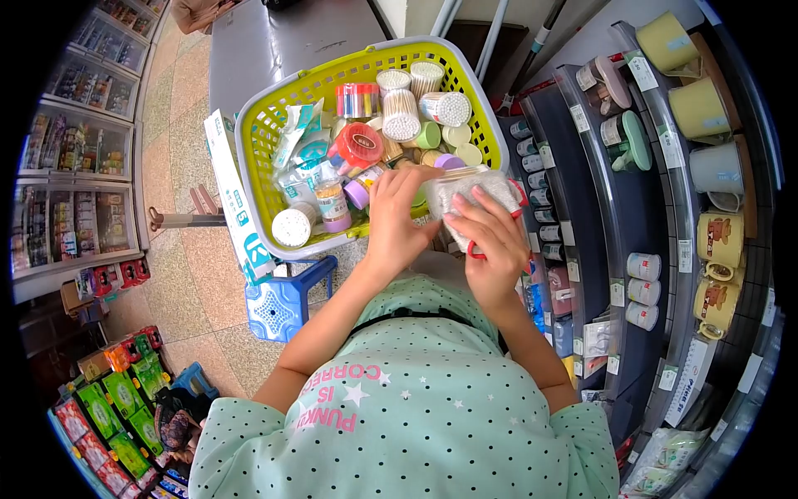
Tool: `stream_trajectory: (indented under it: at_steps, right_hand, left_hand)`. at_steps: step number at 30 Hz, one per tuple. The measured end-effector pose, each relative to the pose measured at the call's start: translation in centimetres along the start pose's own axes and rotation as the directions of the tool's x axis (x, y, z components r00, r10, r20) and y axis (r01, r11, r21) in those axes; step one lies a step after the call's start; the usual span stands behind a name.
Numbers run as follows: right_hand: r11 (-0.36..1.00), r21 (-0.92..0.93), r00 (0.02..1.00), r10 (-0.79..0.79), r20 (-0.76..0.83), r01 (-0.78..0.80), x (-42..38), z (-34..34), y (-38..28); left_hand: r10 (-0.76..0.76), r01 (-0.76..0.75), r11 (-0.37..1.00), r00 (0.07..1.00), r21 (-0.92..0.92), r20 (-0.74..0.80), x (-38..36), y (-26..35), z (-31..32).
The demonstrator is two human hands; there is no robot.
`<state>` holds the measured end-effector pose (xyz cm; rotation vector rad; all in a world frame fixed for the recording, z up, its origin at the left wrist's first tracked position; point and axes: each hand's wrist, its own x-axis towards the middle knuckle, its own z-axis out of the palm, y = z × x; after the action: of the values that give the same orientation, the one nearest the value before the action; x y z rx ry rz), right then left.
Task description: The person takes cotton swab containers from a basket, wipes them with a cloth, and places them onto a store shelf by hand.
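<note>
A shop is indicated by dark shelving (pixel 594 249) on the right, along whose edges small price labels (pixel 642 73) are fixed and on which mugs (pixel 720 238) are displayed. On the left, cabinets (pixel 75 180) are stocked with rows of packaged goods (pixel 101 223), and green packs (pixel 100 412) are arranged lower down. A yellow-green basket (pixel 486 100) is filled with tubs of cotton swabs (pixel 401 116) and other wares.

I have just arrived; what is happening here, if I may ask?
A person's right hand holds a greyish-white, red-edged cloth. The left hand is close beside it; whether it grips something is unclear. In front is a yellow-green plastic basket with a grey rim, containing round tubs of white cotton swabs among other packages.
</note>
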<state>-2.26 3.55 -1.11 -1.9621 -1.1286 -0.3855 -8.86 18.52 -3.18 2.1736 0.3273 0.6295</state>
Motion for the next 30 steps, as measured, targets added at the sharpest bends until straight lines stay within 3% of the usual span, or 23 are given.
stream_trajectory:
  at_steps: [8, 21, 27, 30]
  right_hand:
    - [0.987, -0.076, 0.987, 0.136, -0.085, -0.143, 0.1, -1.9, 2.0]
    - [0.972, 0.004, 0.964, 0.233, -0.130, -0.235, 0.5, -2.9, 2.5]
    - [0.997, 0.064, 0.999, 0.041, -0.023, -0.039, 2.0, -1.9, -0.4]
    - [0.998, 0.059, 1.000, 0.015, 0.024, -0.016, 1.4, 0.0, -0.9]
  left_hand:
    - [0.004, -0.004, 1.000, 1.000, 0.013, 0.007, -0.4, 0.2, 0.4]
    - [-0.038, 0.041, 0.991, 0.999, 0.123, -0.031, 0.0, 1.7, -0.2]
    - [0.012, -0.006, 0.995, 0.998, 0.095, -0.066, 0.1, 1.3, 0.1]
    - [0.023, -0.018, 0.998, 0.998, 0.067, -0.067, 0.0, 0.9, 0.2]
